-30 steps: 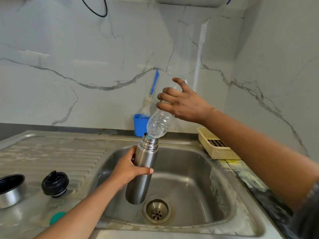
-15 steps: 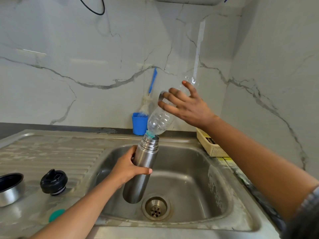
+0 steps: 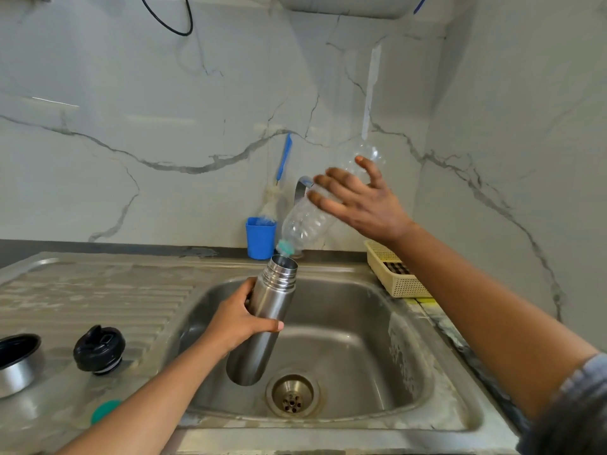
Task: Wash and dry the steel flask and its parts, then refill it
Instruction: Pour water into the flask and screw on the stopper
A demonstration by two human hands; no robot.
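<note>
A marble-patterned wall (image 3: 131, 126) rises behind the sink (image 3: 354, 330), a stainless-steel basin set into a ridged steel surface (image 3: 98, 297) that stretches away to the sink's left. Over the basin a person tilts a steel flask (image 3: 253, 353). Its open mouth leans toward the back of the sink, and its base hangs above the basin floor, just left of the drain (image 3: 291, 395). The left hand (image 3: 236, 320) grips the flask around its upper body, fingers curled behind it and thumb across the front. Above the sink's rear edge a clear plastic bottle (image 3: 305, 221) is tipped neck-down, its teal-ringed mouth right at the flask's opening; whether the two touch cannot be told. The right hand (image 3: 364, 205) holds the bottle from above, near its base, with fingers spread across the plastic. A curved tap (image 3: 300, 188) shows partly behind the bottle at the back of the sink. A cream perforated basket (image 3: 404, 284) sits by the sink's right rear corner. Behind the sink, against the wall, a blue cup (image 3: 260, 238) holds a blue-handled brush (image 3: 284, 159). On the surface left of the sink stands a steel cup lid (image 3: 18, 366) with a black lining, farthest from the basin and cut by the frame edge. A black stopper (image 3: 99, 349) stands between it and the sink. A small teal cap (image 3: 105, 411) lies left of the sink's front corner.
</note>
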